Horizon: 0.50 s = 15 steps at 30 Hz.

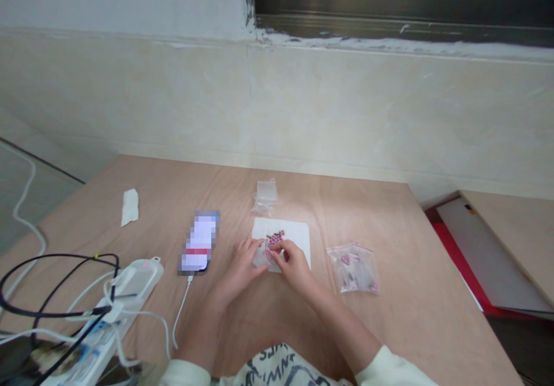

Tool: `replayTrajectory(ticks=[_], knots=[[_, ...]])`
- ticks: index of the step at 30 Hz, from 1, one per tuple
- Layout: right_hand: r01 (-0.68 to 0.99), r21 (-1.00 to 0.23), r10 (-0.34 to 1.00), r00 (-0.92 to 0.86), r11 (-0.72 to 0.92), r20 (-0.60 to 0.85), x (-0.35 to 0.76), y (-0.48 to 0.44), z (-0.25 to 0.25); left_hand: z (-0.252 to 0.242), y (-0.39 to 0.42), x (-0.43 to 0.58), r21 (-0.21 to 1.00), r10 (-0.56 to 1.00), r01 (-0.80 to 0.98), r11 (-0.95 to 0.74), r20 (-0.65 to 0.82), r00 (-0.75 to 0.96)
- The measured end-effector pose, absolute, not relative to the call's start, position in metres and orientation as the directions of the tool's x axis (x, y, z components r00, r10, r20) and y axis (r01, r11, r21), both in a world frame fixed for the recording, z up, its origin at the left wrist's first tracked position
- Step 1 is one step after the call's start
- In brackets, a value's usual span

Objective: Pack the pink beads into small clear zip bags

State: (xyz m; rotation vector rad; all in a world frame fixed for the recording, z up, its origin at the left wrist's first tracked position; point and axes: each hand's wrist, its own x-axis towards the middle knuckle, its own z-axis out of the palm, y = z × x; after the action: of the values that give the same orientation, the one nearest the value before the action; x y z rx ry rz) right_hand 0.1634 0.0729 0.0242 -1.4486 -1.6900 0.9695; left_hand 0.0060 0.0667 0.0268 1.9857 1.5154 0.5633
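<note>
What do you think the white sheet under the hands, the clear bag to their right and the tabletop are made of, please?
The white sheet looks like matte paper or thin card, flat and dull. The clear bag looks like thin glossy plastic film, see-through with creased highlights. The tabletop looks like wood veneer, with faint grain and a sheen, though laminate is possible.

A plywood tabletop (389, 328) carries a power strip (130, 293), a phone (199, 242), a folded tissue (130, 207) — plus a white paper sheet (294, 236), a clear plastic bag (265, 195), and a zip bag of pink beads (352, 268).
</note>
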Motion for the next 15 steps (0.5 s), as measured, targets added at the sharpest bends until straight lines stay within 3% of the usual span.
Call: replayTrajectory(ticks=[8, 15], knots=[[0.618, -0.785, 0.999, -0.052, 0.036, 0.006, 0.169, 0.068, 0.008, 0.031, 0.067, 0.002, 0.658, 0.962, 0.725, -0.204, -0.005, 0.274], [0.594, -0.803, 0.999, -0.024, 0.046, 0.039, 0.167, 0.069, 0.016, 0.037, 0.064, 0.008, 0.652, 0.964, 0.737, -0.176, -0.039, 0.265]])
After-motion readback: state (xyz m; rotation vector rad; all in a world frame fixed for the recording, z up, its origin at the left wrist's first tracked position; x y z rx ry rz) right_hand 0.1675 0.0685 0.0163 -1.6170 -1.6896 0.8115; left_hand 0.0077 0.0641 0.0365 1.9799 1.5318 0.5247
